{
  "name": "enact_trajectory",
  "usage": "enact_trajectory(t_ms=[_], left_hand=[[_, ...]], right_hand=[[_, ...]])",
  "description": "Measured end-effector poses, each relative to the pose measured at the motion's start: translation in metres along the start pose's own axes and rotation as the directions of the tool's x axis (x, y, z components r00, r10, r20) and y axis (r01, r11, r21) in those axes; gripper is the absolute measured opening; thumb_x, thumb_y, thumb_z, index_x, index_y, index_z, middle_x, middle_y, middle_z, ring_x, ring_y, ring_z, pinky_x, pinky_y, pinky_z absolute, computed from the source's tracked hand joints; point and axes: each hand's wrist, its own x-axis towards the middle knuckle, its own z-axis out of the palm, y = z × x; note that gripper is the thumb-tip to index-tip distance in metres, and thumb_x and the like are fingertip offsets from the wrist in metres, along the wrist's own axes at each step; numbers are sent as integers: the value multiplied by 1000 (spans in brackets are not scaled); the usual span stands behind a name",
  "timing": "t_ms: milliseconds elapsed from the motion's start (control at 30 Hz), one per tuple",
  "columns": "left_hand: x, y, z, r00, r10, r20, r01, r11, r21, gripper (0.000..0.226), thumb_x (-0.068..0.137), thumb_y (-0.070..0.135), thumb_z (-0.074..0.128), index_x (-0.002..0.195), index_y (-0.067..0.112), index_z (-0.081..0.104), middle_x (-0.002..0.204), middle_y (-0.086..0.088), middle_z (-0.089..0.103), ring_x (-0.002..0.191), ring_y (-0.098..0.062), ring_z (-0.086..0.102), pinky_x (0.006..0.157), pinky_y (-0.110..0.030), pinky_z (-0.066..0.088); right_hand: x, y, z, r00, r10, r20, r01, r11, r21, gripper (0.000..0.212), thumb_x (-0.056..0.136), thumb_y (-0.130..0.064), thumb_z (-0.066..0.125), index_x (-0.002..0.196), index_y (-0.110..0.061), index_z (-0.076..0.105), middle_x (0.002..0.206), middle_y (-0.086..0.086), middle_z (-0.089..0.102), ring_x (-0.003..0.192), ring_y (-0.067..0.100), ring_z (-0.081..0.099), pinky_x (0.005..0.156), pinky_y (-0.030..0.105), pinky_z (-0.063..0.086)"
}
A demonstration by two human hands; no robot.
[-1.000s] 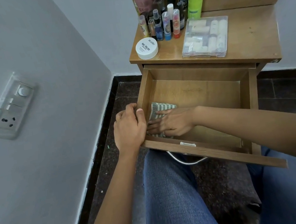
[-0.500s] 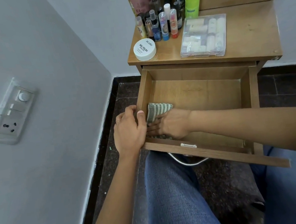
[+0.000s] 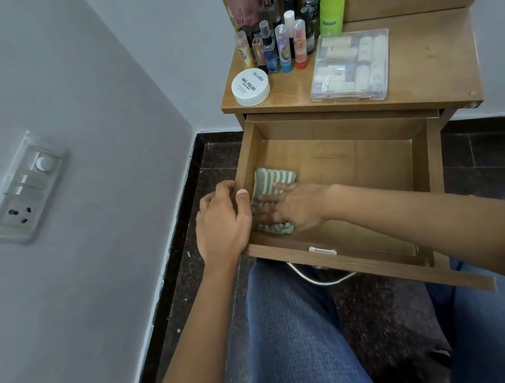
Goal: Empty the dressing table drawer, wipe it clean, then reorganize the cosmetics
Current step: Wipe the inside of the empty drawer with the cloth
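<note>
My left hand [image 3: 221,224] curls over the left wall of the drawer [image 3: 369,160]; my right hand [image 3: 295,206] lies flat, fingers straight, pressing the striped cloth [image 3: 272,179] onto the drawer floor just beside the left hand.

Matt wood-grain drawer [image 3: 353,158], smooth inside; a ribbed, striped cloth [image 3: 270,181] lies soft on it. Shiny metal handle [image 3: 321,283] below. Up top, the tabletop [image 3: 433,64] shows a light sheen, the storage box [image 3: 352,65] is clear glossy plastic, the jar [image 3: 250,87] smooth white plastic. And the floor [image 3: 490,156] is polished speckled stone.
</note>
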Motion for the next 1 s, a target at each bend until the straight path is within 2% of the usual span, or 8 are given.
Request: enact_trajectory(t_ms=[67,267,433,500,600,700,833,1000], left_hand=[[0,0,0,1000,-1,-3,1,1000,-4,54,89,56,26,128,28,52,118,-1,64,122,-19,48,92,-47,47],[-1,2,0,1000,11,-6,-11,1000,-6,54,90,53,27,129,26,52,118,-2,64,123,-20,47,92,-46,47],[-3,1,-4,1000,-4,-31,2,998,-60,41,97,41,32,128,26,54,118,0,64,125,-16,44,88,-37,42],[-4,1,-5,999,-14,-52,9,997,-77,39,98,39,34,128,26,55,117,1,64,126,-14,43,87,-36,41],[-6,2,-3,998,3,-63,-8,998,-69,43,96,42,31,127,27,55,116,3,64,125,-13,44,87,-36,42],[-5,4,-2,997,20,-73,-25,998,-62,43,95,42,31,126,26,56,115,4,65,124,-12,45,84,-34,41],[-5,4,-2,997,21,-71,-25,998,-54,45,94,43,30,126,25,56,115,3,65,123,-13,46,84,-34,41],[-4,4,-2,998,30,-63,-33,999,-34,47,94,45,28,127,25,56,115,2,65,123,-15,46,86,-37,43]], right_hand=[[4,-8,4,999,-29,24,28,998,57,56,95,-16,43,148,-24,30,158,5,21,148,18,-3,120,46,-5],[0,-14,-5,996,-38,79,32,996,77,53,95,-9,41,146,-19,34,158,6,20,148,20,-4,118,46,-8],[-16,-19,-10,993,-75,95,73,997,15,64,97,-8,38,152,-21,10,161,-2,3,148,19,-4,120,44,-2],[-28,-6,-4,989,-89,120,84,996,42,70,95,-7,42,152,-24,6,160,-5,2,147,16,-5,120,44,-2],[-47,9,5,979,-113,171,102,992,74,84,86,5,42,152,-30,3,159,-11,-2,146,9,-9,118,40,-7],[-46,7,8,990,-90,106,81,992,95,87,83,9,40,151,-32,3,159,-13,-2,145,7,-10,119,39,-7],[-14,-9,6,998,-61,3,61,994,86,77,91,-1,44,151,-30,7,159,-9,3,147,13,-5,119,41,-5],[2,-17,2,999,-41,15,41,998,39,70,96,-5,41,152,-26,6,160,-5,3,148,17,-4,118,41,-3]])
